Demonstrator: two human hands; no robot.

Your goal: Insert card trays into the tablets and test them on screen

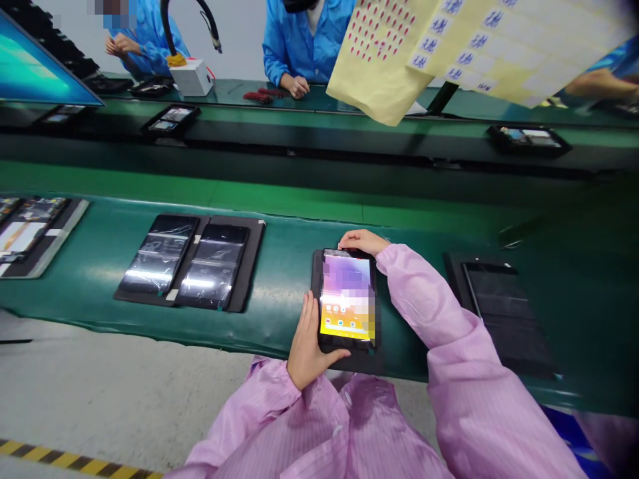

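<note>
A tablet (347, 296) with a lit, colourful screen lies on a dark pad on the green bench (279, 266). My left hand (309, 346) rests against its left side and lower edge, thumb spread away from the fingers. At the top edge of the tablet is my right hand (362, 241), its fingers pressed together at the upper left corner; whatever they may hold is too small to make out.
Two dark-screened tablets (162, 254) (214, 266) lie on pads to the left, and opened devices (30, 229) at the far left. Another dark tablet (509, 313) is at the right. Yellow sheets (384, 60) hang ahead. Beyond a conveyor (299, 143), people in blue sit.
</note>
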